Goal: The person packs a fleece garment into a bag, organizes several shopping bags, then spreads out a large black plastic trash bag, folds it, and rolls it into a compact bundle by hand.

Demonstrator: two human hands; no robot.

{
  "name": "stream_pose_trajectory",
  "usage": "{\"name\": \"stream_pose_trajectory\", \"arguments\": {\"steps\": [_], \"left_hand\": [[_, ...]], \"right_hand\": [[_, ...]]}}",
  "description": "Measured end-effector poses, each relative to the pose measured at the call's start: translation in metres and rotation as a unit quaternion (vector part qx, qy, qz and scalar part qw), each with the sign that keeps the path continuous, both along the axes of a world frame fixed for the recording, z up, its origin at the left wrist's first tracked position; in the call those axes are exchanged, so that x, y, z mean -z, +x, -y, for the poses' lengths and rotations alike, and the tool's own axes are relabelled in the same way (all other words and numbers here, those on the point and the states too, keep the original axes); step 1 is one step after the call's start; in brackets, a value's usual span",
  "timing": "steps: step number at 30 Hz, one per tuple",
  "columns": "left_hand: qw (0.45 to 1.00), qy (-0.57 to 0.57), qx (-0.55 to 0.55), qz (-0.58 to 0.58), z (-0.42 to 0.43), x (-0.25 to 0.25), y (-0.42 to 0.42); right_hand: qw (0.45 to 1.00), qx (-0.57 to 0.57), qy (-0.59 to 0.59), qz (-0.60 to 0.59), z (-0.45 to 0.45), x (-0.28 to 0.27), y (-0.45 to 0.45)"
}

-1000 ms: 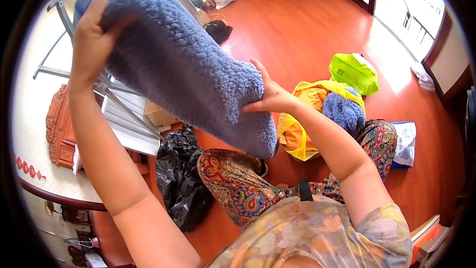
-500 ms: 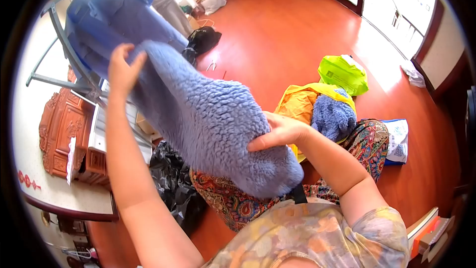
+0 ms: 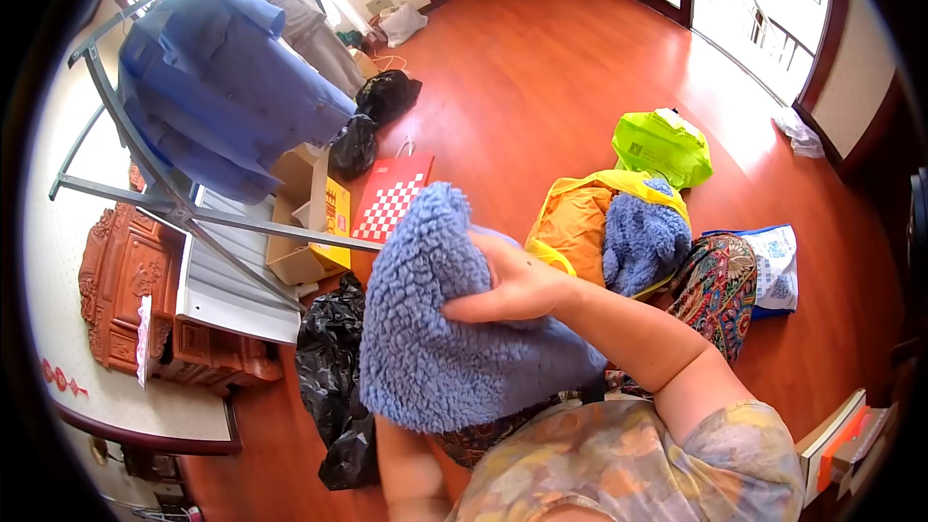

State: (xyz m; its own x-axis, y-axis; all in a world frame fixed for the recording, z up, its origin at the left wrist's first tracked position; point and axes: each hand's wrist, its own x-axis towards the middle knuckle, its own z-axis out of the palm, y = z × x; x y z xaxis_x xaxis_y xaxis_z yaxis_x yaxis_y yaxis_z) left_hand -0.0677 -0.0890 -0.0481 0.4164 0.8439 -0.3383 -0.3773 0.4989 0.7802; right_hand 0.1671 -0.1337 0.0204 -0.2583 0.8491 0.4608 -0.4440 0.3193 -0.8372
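Observation:
A fluffy blue fleece cloth [image 3: 425, 348] is bunched up over my lap, its curly pile facing up. Whether it is a garment or a blanket I cannot tell. My right hand [image 3: 517, 280] grips its upper right part, thumb on top and the other fingers tucked behind the fold. The same cloth covers my left hand, and only the left forearm [image 3: 411, 469] shows below its lower edge. Right of the cloth, between it and my patterned trouser leg [image 3: 720, 285], lies a yellow bag [image 3: 553, 275] holding orange fabric and another blue fleece piece [image 3: 643, 237].
A metal drying rack [image 3: 126, 116] with a hanging blue shirt [image 3: 217, 87] stands at left. Near it are a cardboard box [image 3: 295, 217], a red checkered bag [image 3: 391, 193] and a black plastic bag [image 3: 329, 348]. A lime-green bag [image 3: 662, 150] and a white-blue package [image 3: 773, 271] lie at right.
The fleece, stretched out toward the upper left before, is now gathered close to my body. My left hand has come down and disappeared behind it. The right hand has shifted slightly left.

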Motion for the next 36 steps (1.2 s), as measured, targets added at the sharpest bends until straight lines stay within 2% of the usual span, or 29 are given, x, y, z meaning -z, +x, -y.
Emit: {"name": "stream_pose_trajectory", "arguments": {"steps": [1,2,4,6,8,9,11,14,15,16,18,20,21,22,24,25,27,30,32,33,34,36], "left_hand": [[1.000,-0.012,-0.012,0.005,0.003,0.011,-0.006],[1.000,-0.021,-0.019,0.007,0.008,0.021,-0.012],[0.999,-0.038,-0.026,0.005,0.022,0.036,-0.021],[0.999,-0.043,-0.020,-0.003,0.028,0.045,-0.024],[0.999,-0.044,-0.006,-0.010,0.028,0.049,-0.020],[0.999,-0.041,0.001,-0.015,0.025,0.048,-0.018],[0.999,-0.027,0.020,-0.021,0.011,0.045,-0.010],[0.998,-0.026,0.045,-0.019,-0.001,0.047,0.008],[0.998,-0.029,0.054,-0.015,-0.004,0.050,0.016],[0.998,-0.033,0.062,-0.009,-0.007,0.052,0.024],[0.996,-0.043,0.076,0.004,-0.014,0.057,0.043],[0.994,-0.059,0.092,0.021,-0.020,0.064,0.063],[0.992,-0.067,0.100,0.030,-0.024,0.066,0.075],[0.991,-0.075,0.106,0.043,-0.026,0.070,0.085],[0.986,-0.097,0.123,0.065,-0.031,0.075,0.107],[0.983,-0.107,0.130,0.078,-0.034,0.077,0.117],[0.975,-0.132,0.145,0.100,-0.039,0.084,0.139],[0.960,-0.183,0.168,0.128,-0.043,0.092,0.175],[0.969,-0.123,0.196,0.091,-0.038,0.089,0.199],[0.975,-0.027,0.217,0.026,-0.034,0.088,0.212],[0.970,0.066,0.229,-0.045,-0.029,0.087,0.225],[0.959,0.106,0.227,-0.133,-0.029,0.123,0.231]], "right_hand": [[0.999,0.040,-0.008,-0.023,-0.002,0.003,-0.006],[0.999,0.041,-0.007,-0.026,-0.003,0.002,-0.009],[0.994,0.036,-0.021,-0.104,-0.001,-0.007,-0.017],[0.994,0.086,0.014,-0.066,0.000,-0.011,-0.028],[0.987,0.100,0.070,-0.108,0.003,-0.015,-0.041],[0.986,0.112,0.060,-0.112,0.003,-0.014,-0.043],[0.974,0.168,0.139,0.062,0.002,-0.013,-0.039],[0.962,0.181,0.163,0.125,0.008,-0.014,-0.023],[0.947,0.236,0.171,0.135,0.010,-0.007,-0.017],[0.938,0.283,0.155,0.128,0.010,0.003,-0.011],[0.871,0.425,0.131,0.207,0.022,0.012,0.010],[0.860,0.447,0.058,0.237,0.025,0.040,0.021],[0.889,0.394,-0.027,0.231,0.030,0.049,0.030],[0.931,0.304,-0.145,0.142,0.033,0.062,0.037],[0.963,0.177,-0.201,-0.011,0.051,0.060,0.055],[0.963,0.180,-0.200,-0.008,0.056,0.062,0.061],[0.944,0.227,-0.212,-0.107,0.065,0.073,0.069],[0.919,0.279,-0.225,-0.164,0.071,0.091,0.102],[0.893,0.381,-0.216,-0.099,0.074,0.097,0.118],[0.858,0.434,-0.274,-0.035,0.072,0.112,0.129],[0.836,0.441,-0.328,0.011,0.072,0.118,0.134],[0.794,0.450,-0.384,0.142,0.067,0.143,0.140]]}}
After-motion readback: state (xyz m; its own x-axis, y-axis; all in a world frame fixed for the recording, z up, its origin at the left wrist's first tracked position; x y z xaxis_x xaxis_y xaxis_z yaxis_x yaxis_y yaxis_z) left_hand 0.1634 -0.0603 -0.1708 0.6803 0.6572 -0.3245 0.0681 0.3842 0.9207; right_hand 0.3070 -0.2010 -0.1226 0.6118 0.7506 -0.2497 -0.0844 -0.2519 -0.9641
